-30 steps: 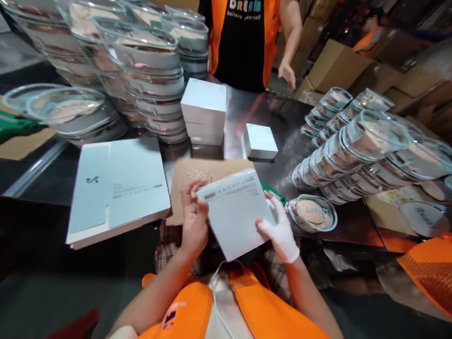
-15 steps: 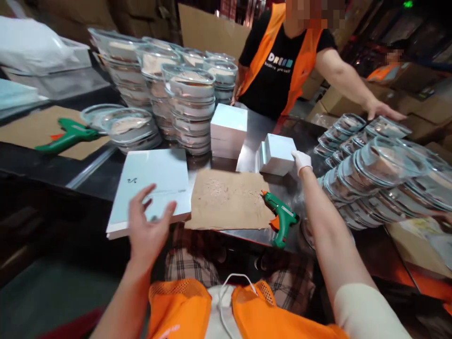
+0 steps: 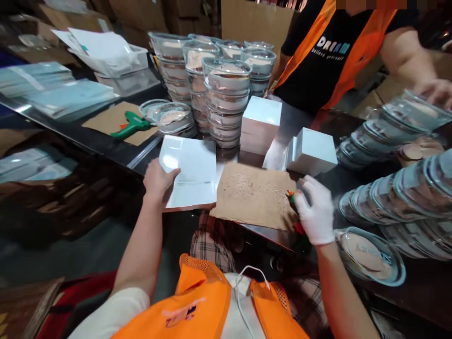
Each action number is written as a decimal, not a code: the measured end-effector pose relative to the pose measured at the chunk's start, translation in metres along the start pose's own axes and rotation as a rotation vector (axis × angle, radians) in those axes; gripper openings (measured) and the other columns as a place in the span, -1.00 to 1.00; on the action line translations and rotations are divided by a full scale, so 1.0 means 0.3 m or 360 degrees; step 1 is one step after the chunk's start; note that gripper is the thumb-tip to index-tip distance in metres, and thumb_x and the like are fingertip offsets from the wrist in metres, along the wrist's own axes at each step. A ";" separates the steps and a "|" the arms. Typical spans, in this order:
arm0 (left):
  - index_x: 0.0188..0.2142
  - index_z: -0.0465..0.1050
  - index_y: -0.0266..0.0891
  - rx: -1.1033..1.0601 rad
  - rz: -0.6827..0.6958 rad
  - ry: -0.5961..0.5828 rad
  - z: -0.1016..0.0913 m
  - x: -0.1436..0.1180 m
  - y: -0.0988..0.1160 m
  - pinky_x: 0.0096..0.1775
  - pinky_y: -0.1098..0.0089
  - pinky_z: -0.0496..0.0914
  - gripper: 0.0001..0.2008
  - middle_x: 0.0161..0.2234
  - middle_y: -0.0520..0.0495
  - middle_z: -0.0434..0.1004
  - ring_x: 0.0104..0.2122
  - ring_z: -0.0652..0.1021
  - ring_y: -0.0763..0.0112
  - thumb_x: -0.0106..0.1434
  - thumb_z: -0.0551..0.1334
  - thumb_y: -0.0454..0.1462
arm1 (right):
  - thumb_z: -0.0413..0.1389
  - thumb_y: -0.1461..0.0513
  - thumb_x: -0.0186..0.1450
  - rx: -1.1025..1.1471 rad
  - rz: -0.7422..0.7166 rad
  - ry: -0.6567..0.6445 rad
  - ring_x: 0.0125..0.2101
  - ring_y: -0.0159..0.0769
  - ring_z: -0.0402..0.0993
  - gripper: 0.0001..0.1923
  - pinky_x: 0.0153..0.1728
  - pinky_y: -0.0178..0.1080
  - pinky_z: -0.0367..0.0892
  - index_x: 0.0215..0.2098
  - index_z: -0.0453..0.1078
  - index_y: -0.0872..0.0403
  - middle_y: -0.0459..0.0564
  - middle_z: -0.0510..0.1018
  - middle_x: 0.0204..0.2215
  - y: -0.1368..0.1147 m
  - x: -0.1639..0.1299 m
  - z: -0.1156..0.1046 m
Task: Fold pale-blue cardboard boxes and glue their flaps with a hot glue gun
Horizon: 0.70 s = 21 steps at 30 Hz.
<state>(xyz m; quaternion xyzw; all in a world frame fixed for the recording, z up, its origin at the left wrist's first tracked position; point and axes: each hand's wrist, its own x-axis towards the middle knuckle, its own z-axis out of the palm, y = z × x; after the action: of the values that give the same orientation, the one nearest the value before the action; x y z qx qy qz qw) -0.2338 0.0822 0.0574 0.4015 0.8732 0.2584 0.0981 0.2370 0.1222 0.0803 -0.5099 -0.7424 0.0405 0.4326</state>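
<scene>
- You look to be at the pick-up step: your left hand (image 3: 157,181) rests on the stack of flat white box blanks (image 3: 189,172) at the near table edge, thumb over the top sheet's left rim, fingers out of sight under or behind the edge, so you cannot tell yet whether it has a firm pinch
- Your gloved right hand (image 3: 315,210) is curled down over the green glue gun (image 3: 291,197), which lies at the 3 o'clock edge of the brown cardboard mat (image 3: 253,195); only a sliver of green and orange shows under the palm, and whether the grip has fully closed cannot be told
- The blank stack sits at 9 o'clock of the mat, touching or just beside it
- Judging from this, the next move calls for peeling off a single sheet only and getting the gun seated in your palm with the nozzle clear of the glove
- A folded white box (image 3: 310,150) stands at 1 o'clock of the mat, a taller pile of white boxes (image 3: 260,123) at 12 o'clock, with stacked clear lidded bowls (image 3: 226,94) behind
- A co-worker's hand (image 3: 435,90) rests on the bowl row at far 2 o'clock; keep clear of it
</scene>
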 end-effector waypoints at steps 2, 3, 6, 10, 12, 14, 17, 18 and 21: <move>0.34 0.29 -0.38 -0.0099 -0.0001 0.0314 -0.050 -0.075 0.029 0.24 -0.27 0.40 -0.29 0.30 -0.50 0.46 0.27 0.50 -0.38 0.32 0.39 -0.10 | 0.21 0.18 0.45 -0.0003 -0.0364 -0.0232 0.22 0.07 0.55 -0.69 0.24 0.19 0.45 0.13 0.56 0.03 0.19 0.65 0.17 -0.066 -0.158 -0.017; 0.37 0.26 -0.36 -0.0190 0.0044 0.0491 -0.079 -0.124 0.053 0.28 -0.20 0.39 -0.27 0.31 -0.45 0.46 0.28 0.50 -0.30 0.32 0.40 -0.13 | 0.18 0.21 0.47 0.0029 -0.0482 -0.0293 0.24 0.06 0.55 -0.64 0.21 0.18 0.50 0.22 0.51 0.01 0.19 0.64 0.17 -0.100 -0.207 -0.029; 0.30 0.40 -0.34 -0.0461 0.0519 0.0828 -0.143 -0.315 0.149 0.20 0.09 0.49 -0.43 0.19 -0.30 0.59 0.13 0.62 0.04 0.38 0.36 -0.16 | 0.13 0.30 0.48 0.0189 -0.0690 -0.0236 0.33 0.03 0.48 -0.38 0.22 0.17 0.51 0.47 0.26 -0.09 0.17 0.58 0.26 -0.214 -0.230 -0.079; 0.13 0.57 -0.19 -0.0600 0.1254 0.0211 -0.109 -0.573 0.222 -0.31 0.51 0.49 -0.67 -0.30 0.05 0.68 -0.48 0.56 0.51 0.47 0.33 -0.11 | 0.13 0.30 0.46 0.0259 -0.0709 0.0006 0.25 -0.03 0.55 -0.42 0.23 0.09 0.49 0.42 0.34 -0.09 0.10 0.63 0.20 -0.342 -0.141 -0.119; 0.13 0.55 -0.18 -0.0688 0.1472 -0.0047 -0.051 -0.651 0.200 -0.42 0.56 0.44 -0.73 -0.34 0.06 0.70 -0.56 0.55 0.55 0.49 0.30 -0.20 | 0.13 0.30 0.48 0.0206 -0.0512 0.0035 0.04 -0.11 0.65 -0.62 0.11 -0.03 0.54 0.24 0.49 -0.01 0.10 0.70 0.03 -0.361 -0.130 -0.118; 0.14 0.54 -0.18 -0.0746 0.1635 -0.0164 0.007 -0.682 0.151 -0.33 0.56 0.52 -0.74 -0.20 -0.04 0.77 -0.41 0.70 0.46 0.50 0.25 -0.30 | 0.14 0.26 0.50 0.0135 -0.0380 -0.0017 -0.13 -0.15 0.66 -0.79 -0.04 -0.10 0.56 0.04 0.55 0.06 0.10 0.71 -0.15 -0.350 -0.150 -0.115; 0.17 0.56 -0.15 -0.0785 0.1804 -0.0284 0.050 -0.671 0.072 -0.13 0.47 0.62 -0.65 -0.04 -0.12 0.78 -0.13 0.77 0.30 0.47 0.19 -0.41 | 0.13 0.18 0.51 0.0178 -0.0354 -0.0266 -0.22 -0.15 0.64 -0.82 -0.12 -0.11 0.54 -0.10 0.56 0.08 0.09 0.70 -0.26 -0.305 -0.178 -0.134; 0.18 0.56 -0.14 -0.0795 0.1826 -0.0288 0.049 -0.659 0.051 -0.11 0.46 0.62 -0.62 -0.04 -0.11 0.78 -0.12 0.77 0.30 0.46 0.19 -0.43 | 0.13 0.15 0.51 0.0274 -0.0313 -0.0423 -0.23 -0.17 0.64 -0.79 -0.11 -0.12 0.54 -0.10 0.57 0.08 0.08 0.70 -0.26 -0.289 -0.176 -0.146; 0.25 0.53 -0.07 -0.0876 0.1804 -0.0187 0.017 -0.618 0.014 -0.14 0.47 0.62 -0.52 -0.07 -0.06 0.79 -0.17 0.77 0.33 0.42 0.24 -0.47 | 0.12 -0.01 0.51 0.0723 -0.0031 -0.1164 -0.28 -0.24 0.64 -0.63 -0.14 -0.21 0.55 -0.04 0.59 0.09 0.03 0.72 -0.23 -0.252 -0.141 -0.178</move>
<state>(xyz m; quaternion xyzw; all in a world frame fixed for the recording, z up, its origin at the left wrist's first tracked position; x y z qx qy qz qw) -0.1070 -0.0530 0.0486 0.7752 0.4197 0.4628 0.0936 0.2235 0.0324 0.1260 -0.3467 -0.8239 0.3769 0.2428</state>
